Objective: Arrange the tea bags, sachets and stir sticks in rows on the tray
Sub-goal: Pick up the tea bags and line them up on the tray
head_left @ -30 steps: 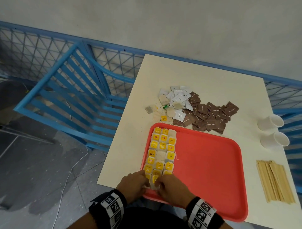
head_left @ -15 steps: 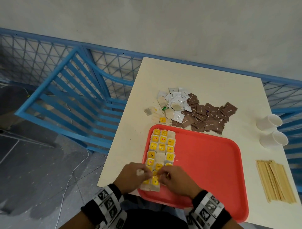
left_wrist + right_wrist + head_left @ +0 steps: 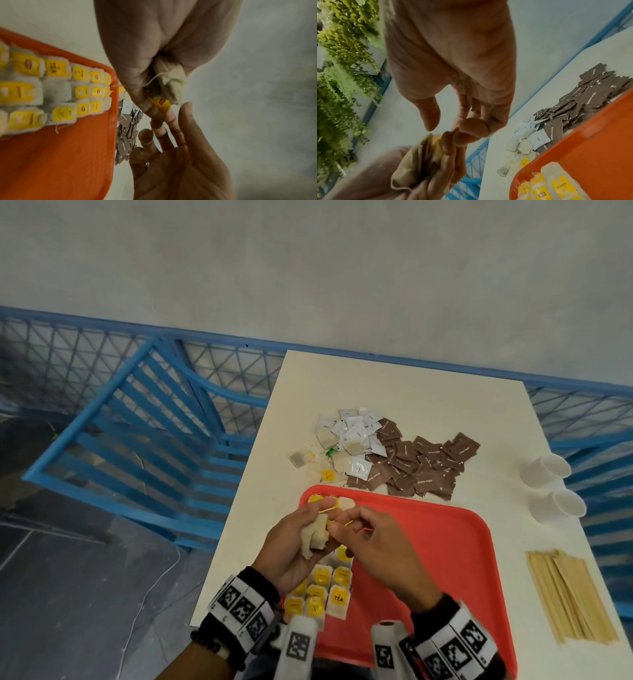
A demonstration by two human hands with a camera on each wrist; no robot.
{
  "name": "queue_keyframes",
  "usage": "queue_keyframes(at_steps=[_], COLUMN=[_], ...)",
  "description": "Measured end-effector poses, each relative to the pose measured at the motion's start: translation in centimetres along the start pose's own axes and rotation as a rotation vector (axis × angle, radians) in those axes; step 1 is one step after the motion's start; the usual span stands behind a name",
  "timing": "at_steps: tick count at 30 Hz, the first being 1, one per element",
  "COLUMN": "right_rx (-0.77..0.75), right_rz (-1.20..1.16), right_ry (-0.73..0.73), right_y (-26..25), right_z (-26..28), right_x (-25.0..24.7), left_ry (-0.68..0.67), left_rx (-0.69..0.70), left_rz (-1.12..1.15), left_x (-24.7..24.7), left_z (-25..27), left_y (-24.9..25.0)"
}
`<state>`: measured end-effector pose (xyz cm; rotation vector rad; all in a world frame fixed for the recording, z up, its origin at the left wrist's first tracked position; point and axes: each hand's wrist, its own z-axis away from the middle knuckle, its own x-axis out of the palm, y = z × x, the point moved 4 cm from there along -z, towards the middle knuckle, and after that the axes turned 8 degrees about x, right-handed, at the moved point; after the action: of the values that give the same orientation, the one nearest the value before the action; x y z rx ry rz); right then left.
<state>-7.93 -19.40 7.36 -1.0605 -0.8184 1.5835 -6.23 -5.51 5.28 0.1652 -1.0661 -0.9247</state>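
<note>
**Both hands raised over the tray with a tea bag between them**

The left hand [image 3: 291, 546] curls its fingers [image 3: 149, 106] round a crumpled tea bag [image 3: 315, 534], whose yellow tag [image 3: 161, 103] sticks out at the fingertips. The right hand [image 3: 371, 546] meets it from the other side, thumb and forefinger closed in a pinch just at the bag; whether they hold its string or its tag cannot be told. Both hands are lifted above the left part of the red tray [image 3: 438, 559].

Under them, rows of tea bags [image 3: 325, 590] with yellow tags lie side by side along the tray's left edge, running from its near edge to its far left corner. The tray lies at the near edge of the white table [image 3: 394, 392].

Beyond the tray's far edge a heap of brown sachets [image 3: 421, 467] lies beside white sachets [image 3: 356, 429], with loose tea bags [image 3: 301, 458] to their left. At the table's right edge lie two white cups [image 3: 548, 470], and near the near right corner a bundle of wooden stir sticks [image 3: 568, 594].
</note>
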Motion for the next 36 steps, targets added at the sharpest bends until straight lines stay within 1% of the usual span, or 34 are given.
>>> queue_keyframes(at_steps=[2,5,6,8,11,12,16,19,23,26,28,29,31,34,36], right_rx=[-0.053,-0.226,-0.252,-0.268,-0.277,-0.293,-0.39,-0.417,-0.41,-0.416,-0.404,-0.399,-0.376,-0.348,-0.344], right_rz=[0.054,0.31,0.346,0.339,0.254,0.265,0.457,0.508,0.456,0.445,0.321,0.245,0.114,-0.026,-0.094], right_ry=[0.001,0.091,0.111,0.126,0.116,0.11,0.058,0.118,0.109,0.155,0.198,0.194,0.139,0.067,0.059], right_y=[-0.1,-0.6,-0.7,-0.7,-0.7,-0.8,-1.4,-1.8,-1.7,-2.1,-2.9,-3.4,-4.5,-6.2,-7.1], right_z=[0.1,0.5,0.6,0.5,0.3,0.4,1.2,1.1,0.5,0.2,0.2,0.2,0.4,0.8,0.9], right_x=[-0.6,-1.0,-1.0,-1.1,-2.1,-2.4,-1.6,-1.3,-1.5,-1.7,-2.4,-2.8,-3.6,-4.8,-5.6], left_ry=[0.001,-0.019,-0.032,-0.045,-0.052,-0.054,-0.068,-0.09,-0.093,-0.112,-0.111,-0.09,-0.049,-0.116,-0.145], left_rx=[-0.018,-0.03,-0.032,-0.041,-0.07,-0.079,-0.087,-0.08,-0.083,-0.1,-0.114,-0.121,-0.137,-0.172,-0.124], left_rz=[0.059,0.083,0.081,0.088,0.105,0.119,0.156,0.142,0.114,0.122,0.162,0.18,0.213,0.245,0.195], left_x=[0.2,0.5,0.7,0.9,0.7,0.6,0.6,0.9,0.5,1.0,1.2,1.0,0.7,1.7,2.1], left_z=[0.0,-0.1,-0.1,-0.1,-0.1,-0.2,-0.5,-0.4,-0.3,0.2,0.4,0.2,-0.1,0.0,-0.1], left_y=[-0.3,-0.6,-0.7,-0.8,-1.0,-1.1,-1.3,-1.2,-1.1,-1.0,-1.0,-1.1,-1.2,-0.6,0.0])
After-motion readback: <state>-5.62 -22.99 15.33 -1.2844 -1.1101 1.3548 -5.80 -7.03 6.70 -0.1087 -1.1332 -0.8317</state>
